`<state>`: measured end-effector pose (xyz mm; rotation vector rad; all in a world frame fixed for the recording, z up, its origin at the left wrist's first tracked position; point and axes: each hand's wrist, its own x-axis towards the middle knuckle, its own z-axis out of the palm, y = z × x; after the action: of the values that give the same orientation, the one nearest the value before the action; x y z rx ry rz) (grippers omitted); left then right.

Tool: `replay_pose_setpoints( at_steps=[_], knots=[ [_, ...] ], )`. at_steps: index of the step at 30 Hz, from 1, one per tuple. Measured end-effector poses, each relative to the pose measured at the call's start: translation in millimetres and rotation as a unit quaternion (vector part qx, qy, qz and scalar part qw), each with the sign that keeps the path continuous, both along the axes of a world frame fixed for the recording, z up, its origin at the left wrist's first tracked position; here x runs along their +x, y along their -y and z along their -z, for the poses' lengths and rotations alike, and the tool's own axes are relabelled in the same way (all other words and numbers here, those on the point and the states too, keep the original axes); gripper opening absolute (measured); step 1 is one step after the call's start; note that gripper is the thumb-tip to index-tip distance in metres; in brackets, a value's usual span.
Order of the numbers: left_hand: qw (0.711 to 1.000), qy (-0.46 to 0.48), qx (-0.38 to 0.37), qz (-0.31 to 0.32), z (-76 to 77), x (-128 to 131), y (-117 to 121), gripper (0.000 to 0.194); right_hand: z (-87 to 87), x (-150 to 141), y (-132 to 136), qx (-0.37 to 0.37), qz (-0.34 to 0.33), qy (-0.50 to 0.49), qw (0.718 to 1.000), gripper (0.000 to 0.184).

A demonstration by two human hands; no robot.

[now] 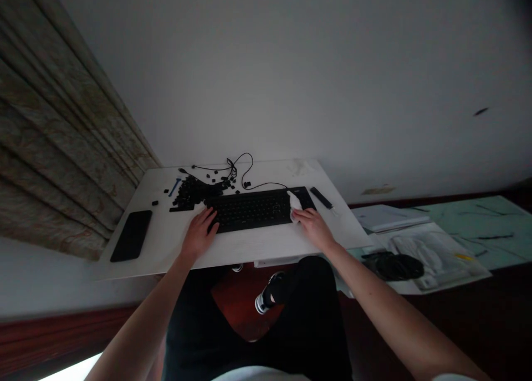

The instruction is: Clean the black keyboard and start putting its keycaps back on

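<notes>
A black keyboard (253, 209) lies on the white table with most of its keycaps off. My left hand (198, 231) rests at its left end, fingers stretched and thumb apart, touching the edge. Pinched in my right hand (313, 226) is a crumpled white wipe (295, 201), which lies across the right part of the keyboard. Whether it is tissue or cloth I cannot tell. Left of the keyboard's back edge a pile of black keycaps (193, 190) is heaped, with several scattered around it. A thin blue tool (174, 187) sits beside that pile.
A black phone (132, 236) lies at the table's left. Right of the keyboard is a dark slim stick-like item (321, 197) with a pale tip. A black cable (249, 165) loops behind, near the wall. Beyond the table's right edge, a lower surface holds a white box (390, 217) and black bundle (394, 266).
</notes>
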<state>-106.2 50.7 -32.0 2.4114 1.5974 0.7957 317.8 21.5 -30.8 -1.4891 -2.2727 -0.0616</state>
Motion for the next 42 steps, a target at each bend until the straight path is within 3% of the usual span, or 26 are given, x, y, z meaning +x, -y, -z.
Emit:
replay_pose_setpoints(
  at_steps=[4,11,15,18,21,24,26,28,30,33,36,39,42],
  knots=[
    [1.000,-0.010,0.008,-0.004,-2.6,3.3,1.3,0.046,5.3,35.6,6.4,0.033,0.057,-0.044,0.997,0.046],
    [0.999,0.035,0.030,-0.020,-9.6,4.1,2.8,0.039,9.6,43.7,11.2,0.079,0.173,-0.141,0.972,0.039],
    [0.989,0.141,0.036,-0.041,-25.0,21.2,13.0,0.033,-3.9,27.5,15.9,0.129,0.228,-0.288,0.921,0.032],
    [0.966,0.255,-0.025,-0.021,-43.2,59.6,33.9,0.034,-21.4,-13.4,26.0,0.091,0.189,-0.458,0.864,0.023],
    [0.908,0.396,-0.137,0.009,-61.4,110.4,61.6,0.042,-42.9,-69.8,43.4,-0.049,0.125,-0.594,0.793,0.018],
    [0.812,0.517,-0.266,0.052,-73.2,152.3,85.5,0.051,-60.5,-116.2,63.4,-0.177,0.035,-0.638,0.749,0.022],
    [0.763,0.568,-0.303,0.065,-75.5,168.3,96.6,0.051,-65.5,-134.9,74.8,-0.172,0.026,-0.628,0.758,0.021],
    [0.742,0.596,-0.304,0.045,-73.5,174.4,104.5,0.045,-64.7,-145.4,84.0,-0.128,0.058,-0.601,0.787,0.021],
    [0.749,0.597,-0.287,0.013,-68.6,173.1,110.6,0.039,-61.2,-151.4,91.8,-0.111,0.090,-0.594,0.791,0.031],
    [0.792,0.552,-0.261,-0.003,-60.4,164.9,116.7,0.040,-58.6,-157.6,102.8,-0.188,0.062,-0.635,0.746,0.047],
    [0.842,0.492,-0.218,0.029,-56.2,157.0,117.4,0.042,-63.4,-163.0,111.8,-0.263,0.015,-0.655,0.708,0.036],
    [0.882,0.434,-0.166,0.077,-56.3,150.7,112.0,0.041,-70.4,-166.5,115.9,-0.280,0.010,-0.685,0.672,0.024],
    [0.894,0.405,-0.170,0.091,-58.4,143.2,105.0,0.043,-74.1,-165.8,114.7,-0.274,0.018,-0.752,0.599,0.021]
  ],
)
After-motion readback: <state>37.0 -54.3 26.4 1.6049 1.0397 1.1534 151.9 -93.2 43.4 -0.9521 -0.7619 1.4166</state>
